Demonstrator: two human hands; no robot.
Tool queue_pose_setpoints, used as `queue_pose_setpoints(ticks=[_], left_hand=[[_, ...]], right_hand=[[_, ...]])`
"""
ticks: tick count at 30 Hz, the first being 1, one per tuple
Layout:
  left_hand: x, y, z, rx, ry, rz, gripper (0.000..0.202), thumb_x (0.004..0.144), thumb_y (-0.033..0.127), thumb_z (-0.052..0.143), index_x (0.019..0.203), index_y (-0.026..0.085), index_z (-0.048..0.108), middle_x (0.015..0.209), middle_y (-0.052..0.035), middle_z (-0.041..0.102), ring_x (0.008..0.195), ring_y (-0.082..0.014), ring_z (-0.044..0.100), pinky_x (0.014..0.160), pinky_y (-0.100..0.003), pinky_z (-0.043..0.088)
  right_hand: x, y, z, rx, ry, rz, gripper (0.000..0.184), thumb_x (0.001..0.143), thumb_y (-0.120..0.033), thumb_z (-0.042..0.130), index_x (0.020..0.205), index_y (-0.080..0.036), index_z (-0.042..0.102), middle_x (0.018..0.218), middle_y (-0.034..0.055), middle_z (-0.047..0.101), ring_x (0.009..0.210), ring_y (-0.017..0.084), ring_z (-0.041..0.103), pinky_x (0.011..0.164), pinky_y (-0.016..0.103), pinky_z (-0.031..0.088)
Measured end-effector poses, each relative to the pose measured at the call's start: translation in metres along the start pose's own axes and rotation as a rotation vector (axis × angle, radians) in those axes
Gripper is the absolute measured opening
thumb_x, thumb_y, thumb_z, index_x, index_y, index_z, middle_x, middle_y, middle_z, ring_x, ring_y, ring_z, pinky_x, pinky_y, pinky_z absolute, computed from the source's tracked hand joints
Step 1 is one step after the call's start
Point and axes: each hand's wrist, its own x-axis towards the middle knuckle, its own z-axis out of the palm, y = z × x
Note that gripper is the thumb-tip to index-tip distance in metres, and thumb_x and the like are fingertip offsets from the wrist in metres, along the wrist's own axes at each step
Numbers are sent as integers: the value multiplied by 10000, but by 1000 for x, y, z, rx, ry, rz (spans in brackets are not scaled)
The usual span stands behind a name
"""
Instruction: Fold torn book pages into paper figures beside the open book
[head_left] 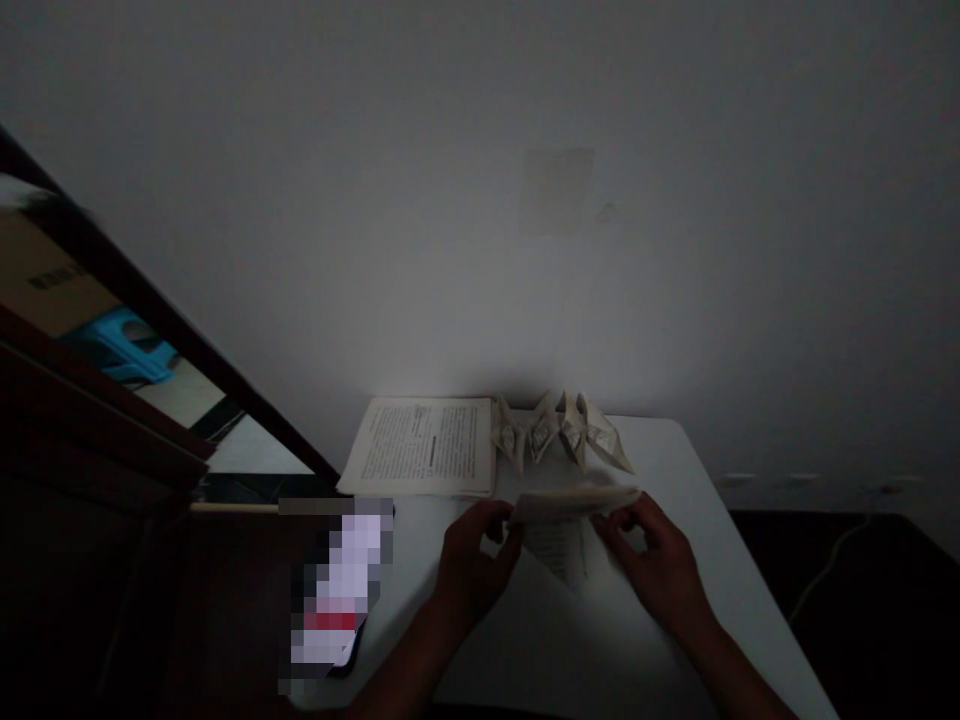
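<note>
Left hand (474,560) and right hand (660,565) pinch opposite ends of a half-folded printed sheet (574,505) above the white table (660,450) — near folded figures (562,430). Risk: dim light, uneven pinch — crease may skew or tear.

Illegible print: folded paper (571,502), stacked pages (424,445)

Single head view; looks forward and down over white table (697,560); wall (480,200) close behind.
</note>
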Motion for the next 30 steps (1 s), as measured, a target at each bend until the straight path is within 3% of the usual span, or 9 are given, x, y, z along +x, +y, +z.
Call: queue_pose_setpoints(ticks=[2,6,12,16,23,30], left_hand=[[-1,0,-1,2,8,25,63,780,185,563,840,170,573,617,25,519,555,-103,507,568,-215,439],[2,-1,-5,-9,-2,54,101,747,139,562,837,179,586,662,8,559,576,-110,517,566,-224,447],[5,-12,-5,-61,64,331,165,769,82,555,896,187,571,805,-42,632,723,-145,575,631,-266,482],[-1,-24,-1,15,20,447,221,766,34,553,934,176,578,808,-49,640,719,-148,561,622,-271,468],[-22,-41,5,102,-57,481,222,772,47,554,953,170,587,836,-62,644,705,-147,548,612,-274,450],[-28,-36,5,130,-148,448,185,804,73,497,929,175,589,857,-78,637,733,-155,568,633,-284,469]], right_hand=[[2,-3,-1,52,7,-35,225,814,-360,571,654,-210,521,693,3,546,641,154,536,604,267,454],[5,-5,-5,153,-9,-119,97,784,-280,589,843,-216,632,909,63,640,832,208,616,669,293,499],[4,4,-8,215,-69,-251,179,744,-147,609,902,-228,640,1010,80,633,919,221,618,749,318,508],[-3,15,-4,182,-89,-329,197,745,-154,637,926,-230,636,1037,93,631,930,230,624,753,332,521],[-15,28,-1,40,-135,-486,187,799,-181,605,981,-223,622,1036,94,633,968,222,610,779,328,528],[-25,40,0,-112,-202,-564,301,827,-97,521,1092,-221,591,1106,104,615,1062,240,559,853,400,495]])
